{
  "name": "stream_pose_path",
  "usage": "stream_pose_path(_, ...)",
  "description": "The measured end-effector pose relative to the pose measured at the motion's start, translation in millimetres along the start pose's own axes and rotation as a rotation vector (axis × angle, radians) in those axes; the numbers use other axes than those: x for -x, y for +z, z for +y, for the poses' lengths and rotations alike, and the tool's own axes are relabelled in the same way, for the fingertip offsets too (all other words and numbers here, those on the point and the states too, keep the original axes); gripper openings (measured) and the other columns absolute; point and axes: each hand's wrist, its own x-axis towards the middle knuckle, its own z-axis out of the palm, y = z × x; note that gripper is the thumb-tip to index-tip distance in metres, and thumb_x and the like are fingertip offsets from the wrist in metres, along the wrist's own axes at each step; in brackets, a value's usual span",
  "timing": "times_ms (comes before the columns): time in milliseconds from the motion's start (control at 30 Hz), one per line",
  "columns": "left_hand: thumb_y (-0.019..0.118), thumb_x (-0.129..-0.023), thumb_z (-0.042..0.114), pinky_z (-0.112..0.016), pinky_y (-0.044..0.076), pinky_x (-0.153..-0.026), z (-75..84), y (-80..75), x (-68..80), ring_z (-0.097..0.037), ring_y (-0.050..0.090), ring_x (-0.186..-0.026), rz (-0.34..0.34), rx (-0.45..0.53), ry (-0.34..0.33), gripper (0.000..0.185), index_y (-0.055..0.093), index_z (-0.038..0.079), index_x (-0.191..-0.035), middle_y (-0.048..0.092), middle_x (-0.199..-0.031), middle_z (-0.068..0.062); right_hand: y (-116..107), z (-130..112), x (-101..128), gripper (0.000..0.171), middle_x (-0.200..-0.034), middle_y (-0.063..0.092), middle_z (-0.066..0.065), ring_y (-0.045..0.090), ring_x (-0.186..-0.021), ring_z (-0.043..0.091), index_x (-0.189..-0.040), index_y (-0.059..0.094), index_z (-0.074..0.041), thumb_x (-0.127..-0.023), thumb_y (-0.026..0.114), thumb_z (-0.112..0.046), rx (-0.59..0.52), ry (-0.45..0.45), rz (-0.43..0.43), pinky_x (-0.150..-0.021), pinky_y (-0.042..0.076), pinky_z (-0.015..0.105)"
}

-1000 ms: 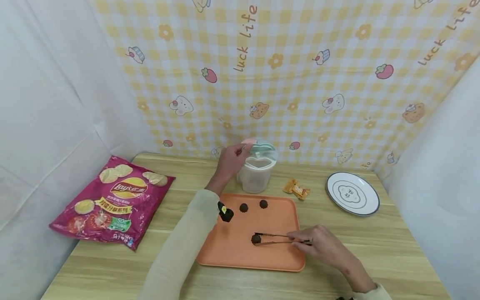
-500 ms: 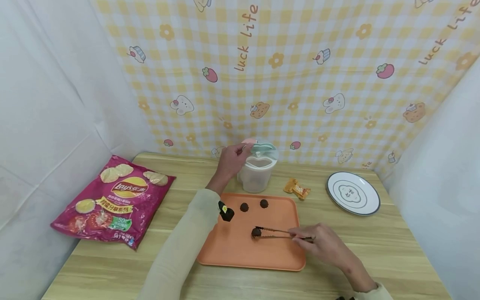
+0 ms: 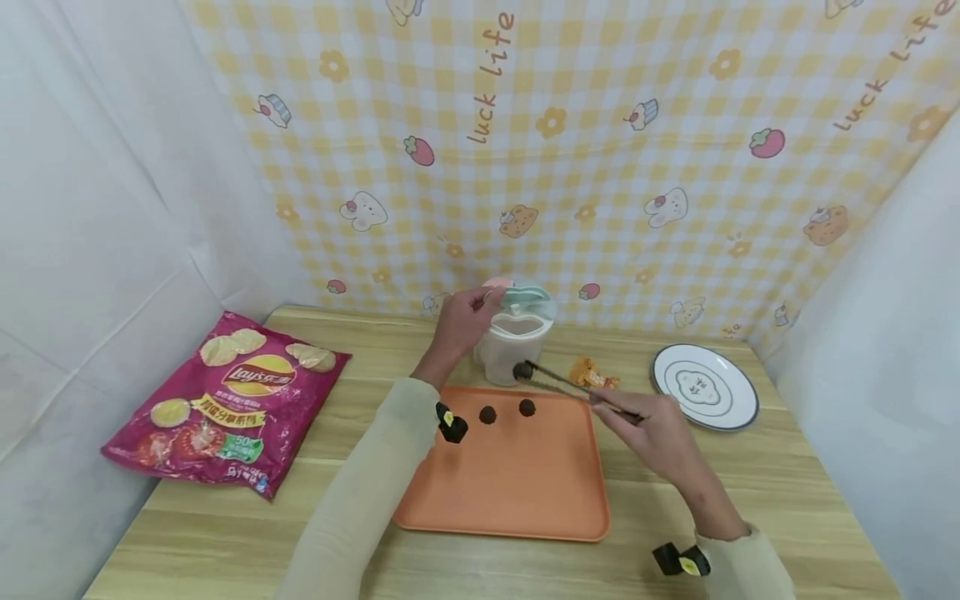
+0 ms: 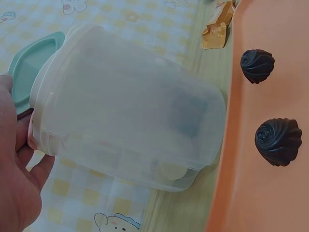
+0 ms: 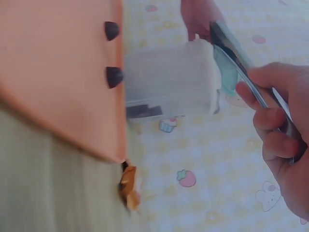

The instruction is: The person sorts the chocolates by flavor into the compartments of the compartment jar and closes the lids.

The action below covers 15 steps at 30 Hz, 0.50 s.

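Right hand (image 3: 651, 429), low and right of centre in the head view, grips a pair of metal tongs (image 3: 573, 389) whose long axis slants up and to the left across the frame; their tips pinch a dark chocolate piece (image 3: 521, 370), held in the air just in front of the translucent plastic container (image 3: 513, 350) and a little below its open mouth; so the mouth lies up and beyond the tips, along the same line as the tongs, and the right hand is the one that carries the piece while the other hand is already at the container. Left hand (image 3: 459, 321) sits against the container's left side near the top, its fingers pinching the mint-green flip lid (image 3: 525, 293) or the pink tab beside it, which one I cannot tell; the left wrist view shows the lid (image 4: 34, 65) swung off the rim beside that hand. Two more chocolate pieces (image 3: 488, 414) (image 3: 527, 407) rest on the orange tray (image 3: 525, 492), close under the tongs near its far edge; a gold-wrapped candy (image 3: 592, 373) lies on the table just behind the tongs' shaft; a white plate (image 3: 705, 387) stands at centre right, a red Lay's crisp bag (image 3: 225, 400) at the left.
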Motion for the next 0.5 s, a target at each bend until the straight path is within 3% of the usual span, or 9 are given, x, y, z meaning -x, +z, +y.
stream_pose_path(133, 0.046, -0.088, 0.065, -0.032, 0.047, -0.065, 0.8, -0.7, 0.9, -0.012, 0.059, -0.072, -0.004, 0.007, -0.005, 0.052, 0.074, 0.021, -0.093, 0.067, -0.077, 0.005, 0.0, -0.7, -15.3, 0.025, -0.093, 0.071, 0.001, 0.068, -0.074, 0.009, -0.111, 0.070, -0.005, -0.087, 0.068, -0.009, 0.039, 0.034, 0.090, -0.053, 0.050, 0.019)
stream_pose_path(300, 0.046, -0.087, 0.066, -0.032, 0.043, -0.058, 1.4, -0.7, 1.6, -0.014, 0.053, -0.062, -0.006, 0.017, -0.014, 0.053, 0.074, 0.021, -0.090, 0.063, -0.068, 0.005, 3.6, -0.4, -32.1, 0.025, -0.087, 0.071, 0.000, 0.063, -0.058, 0.003, -0.111, 0.071, -0.006, -0.087, 0.069, -0.014, 0.114, 0.049, 0.177, -0.042, 0.042, 0.017)
stream_pose_path(500, 0.046, -0.087, 0.066, -0.032, 0.044, -0.059, 3.1, -1.3, 2.2, -0.014, 0.055, -0.065, -0.011, 0.022, -0.023, 0.053, 0.074, 0.021, -0.093, 0.065, -0.072, 0.007, 12.1, 5.3, -42.7, 0.026, -0.081, 0.071, 0.002, 0.055, -0.045, 0.005, -0.111, 0.070, -0.005, -0.087, 0.069, -0.015, 0.129, 0.069, 0.210, -0.037, 0.035, 0.018)
